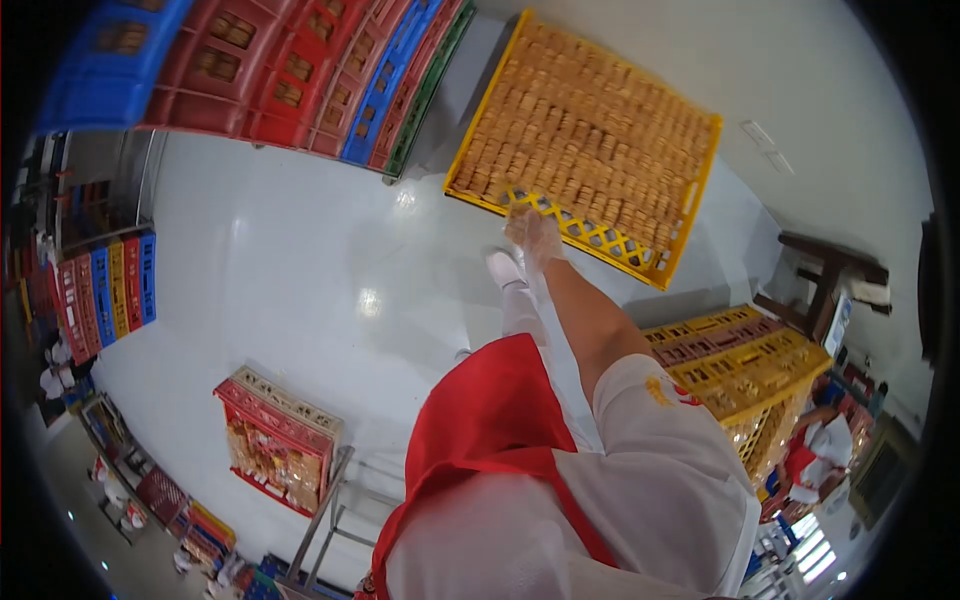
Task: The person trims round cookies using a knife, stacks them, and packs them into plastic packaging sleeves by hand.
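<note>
White shirt [480,530] and red apron [475,410] fill the foreground, nearest the camera; right arm reaches forward from them, right hand [537,236] at the near edge of a yellow crate [680,240], seemingly in a clear glove; fingers blurred, something brownish by the fingertips, cannot tell whether they grip a biscuit or just rest there; left hand is out of view. Biscuits [590,130] stand in tight rows inside the yellow crate, covering most of it; along the near side a yellow lattice [615,242] shows past the last row. Risks, as I judge it: the rows by the lattice look least supported, so a knock from the knuckles could tip them; squeezing too hard could crack a biscuit; the loose-looking glove could snag on the rim or lattice; a white shoe [505,268] sits near the crate, so a careless step could jolt it. Other containers: tall stack of blue, red and green crates [262,105] at upper left, brown goods visible through the slots; red crate [265,405] at lower left with packed brownish contents, too small to identify; stack of mostly yellow crates [770,375] at right, something pale brown lower down, unclear; co-worker [825,440] in white and red just beyond that stack.
</note>
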